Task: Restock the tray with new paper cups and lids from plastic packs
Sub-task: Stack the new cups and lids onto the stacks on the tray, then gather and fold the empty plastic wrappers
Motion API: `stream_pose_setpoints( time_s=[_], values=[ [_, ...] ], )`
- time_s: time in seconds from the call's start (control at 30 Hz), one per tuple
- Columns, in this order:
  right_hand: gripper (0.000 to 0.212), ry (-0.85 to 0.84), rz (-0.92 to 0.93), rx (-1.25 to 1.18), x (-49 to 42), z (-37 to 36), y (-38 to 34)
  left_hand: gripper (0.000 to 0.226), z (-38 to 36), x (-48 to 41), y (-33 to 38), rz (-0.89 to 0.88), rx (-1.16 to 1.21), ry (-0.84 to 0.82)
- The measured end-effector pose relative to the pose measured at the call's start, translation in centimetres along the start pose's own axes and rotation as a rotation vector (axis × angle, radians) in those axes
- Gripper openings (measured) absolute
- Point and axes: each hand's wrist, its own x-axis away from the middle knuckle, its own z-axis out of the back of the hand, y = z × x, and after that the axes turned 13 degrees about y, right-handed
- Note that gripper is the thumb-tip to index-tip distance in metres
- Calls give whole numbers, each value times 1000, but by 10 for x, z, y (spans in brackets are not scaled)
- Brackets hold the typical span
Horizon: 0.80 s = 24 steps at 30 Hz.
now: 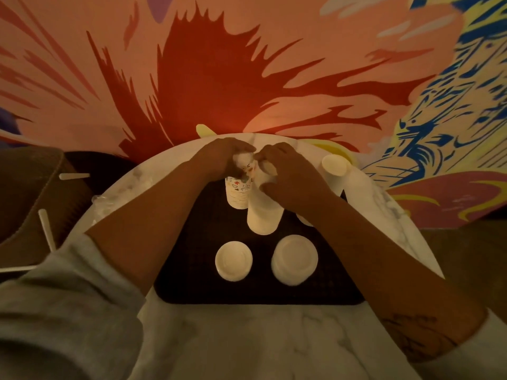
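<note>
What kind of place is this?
Probably a café or snack bar: tall stacks of white paper cups and white round lids sit on a black tray, on a white marble-look table, beside a colourful wall mural.

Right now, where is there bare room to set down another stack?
The marble table nearer than the black tray is bare. So is the tray's narrow strip before the small lid stack and large lid stack. Crowded farther back: left hand and right hand grip the patterned cup stack and white cup stack.

Both hands, left (219,157) and right (285,171), are gripping the tops of a patterned cup stack (238,193) and a plain white stack (263,215) standing on the black tray (192,286), near two lid piles (233,261).
</note>
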Motion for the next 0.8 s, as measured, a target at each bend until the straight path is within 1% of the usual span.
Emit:
stream_pose_setpoints(
  time_s=[0.07, 0.17, 0.27, 0.37, 0.6, 0.7, 0.8],
  values=[
    [49, 33, -30, 2, -2, 3, 8, 65, 1, 3, -4, -9, -2, -3],
    [51, 56, -66, -36, -7, 2, 13, 66, 7, 8, -10, -57, -76, 5],
    [51, 76, -56, -52, -12, -3, 12, 67, 14, 16, -18, -88, -162, -10],
    [50, 101, -38, -55, -15, -8, 14, 65, 20, 25, -22, -73, -143, -33],
    [51, 111, -28, -91, -17, -14, 18, 65, 20, 37, -28, -54, -139, -15],
    [57, 113, -16, -44, -14, -17, 19, 66, 19, 40, -25, -47, -158, -3],
    [75, 99, -7, 95, -4, -15, 19, 77, 16, 47, -25, -61, -210, 62]
  ],
)
